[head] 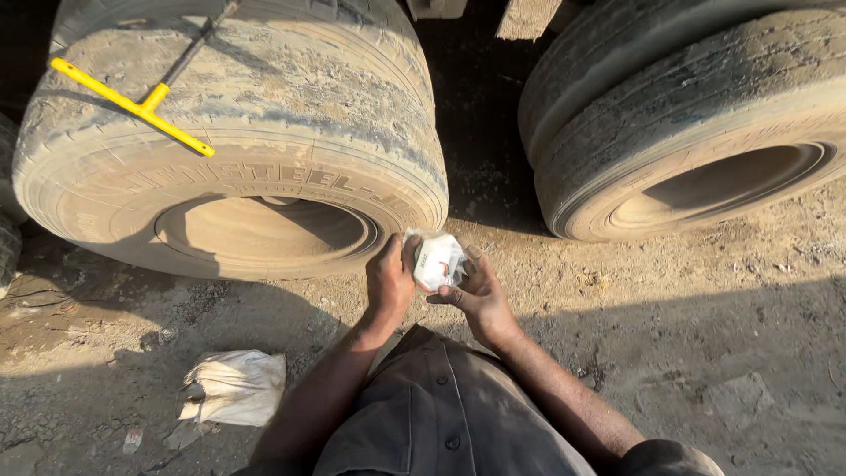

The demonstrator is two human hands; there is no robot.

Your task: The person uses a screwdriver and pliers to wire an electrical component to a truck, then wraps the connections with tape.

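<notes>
Both hands pinch a small white packet [438, 261] held over the dirt: left hand [389, 284] grips its near edge, right hand [477, 295] steadies the other side. A rag [233, 387] lies left; beyond, a yellow wrench [132, 106] rests on a tyre [264, 132].

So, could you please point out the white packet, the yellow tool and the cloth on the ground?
white packet [438, 261], head view, middle of its front, between both hands.
yellow tool [132, 106], head view, middle of the crossbar, lying on the left tyre.
cloth [236, 388], head view, middle of the crumpled fabric.
</notes>
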